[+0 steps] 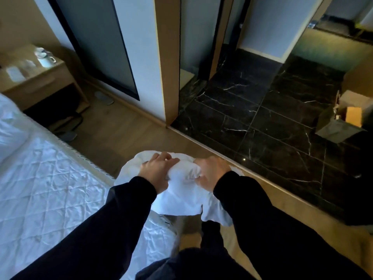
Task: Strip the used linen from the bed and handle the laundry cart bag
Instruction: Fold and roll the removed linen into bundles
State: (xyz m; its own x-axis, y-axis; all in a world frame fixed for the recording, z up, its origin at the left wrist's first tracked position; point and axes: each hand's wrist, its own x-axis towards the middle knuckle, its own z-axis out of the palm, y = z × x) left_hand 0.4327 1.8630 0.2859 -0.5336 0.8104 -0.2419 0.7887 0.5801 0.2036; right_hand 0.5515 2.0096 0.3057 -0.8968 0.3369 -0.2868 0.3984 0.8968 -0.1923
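Head view: both forearms in black sleeves cover the lower part of the white linen bundle (181, 190), so its full extent cannot be read; loose ends hang below the wrists. The left hand (156, 171) and right hand (211, 171) each have their fingers curled tightly into the cloth, clamped on the bundle from either side. The bundle is held in the air just beside the bed (40, 188), over the wooden floor.

The bed is cut off at the left and bottom edges and shows a quilted white surface, with a pillow (10, 130) partly out of frame. The nightstand (40, 83) is blurred; a pale mug (46, 60) stands on it, contents not discernible, and the flat items next to it cannot be identified. A dark shape (359, 178) at the right edge is cut off and unreadable.

An open cardboard box (351, 100) sits on the black marble floor (262, 118), holding a yellow-brown block (353, 116); anything else inside is hidden.
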